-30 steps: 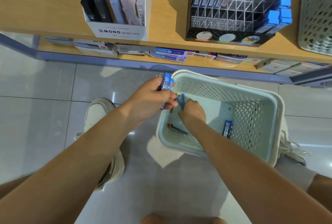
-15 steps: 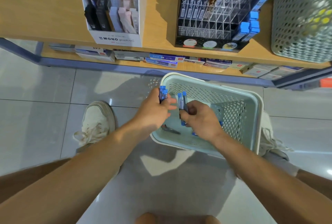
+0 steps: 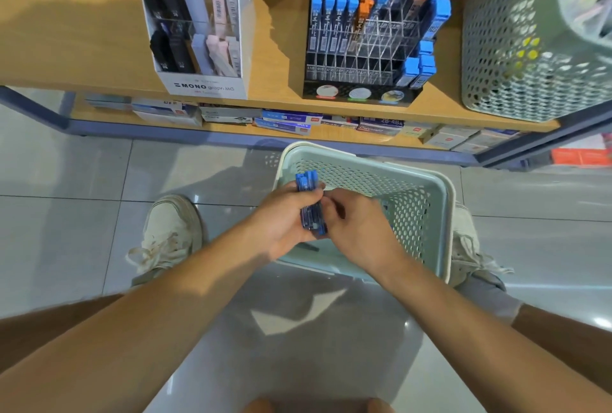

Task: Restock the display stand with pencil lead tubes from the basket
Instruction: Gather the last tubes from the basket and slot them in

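Gathering step: left hand [image 3: 284,220] fingers wrapped round blue-capped plastic lead tubes [image 3: 307,182], just above pale green perforated basket [image 3: 443,214]; right hand [image 3: 361,230] fingers pinch them too. Next probably: carry to clear acrylic display stand [image 3: 364,58] beyond basket.

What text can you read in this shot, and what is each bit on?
"MONO graph MG": front of the white box.
Too blurred or small to read: the red line under that name; the labels on the tubes in the left hand; the slot tags on the display stand; the print on the flat boxes on the lower shelf.
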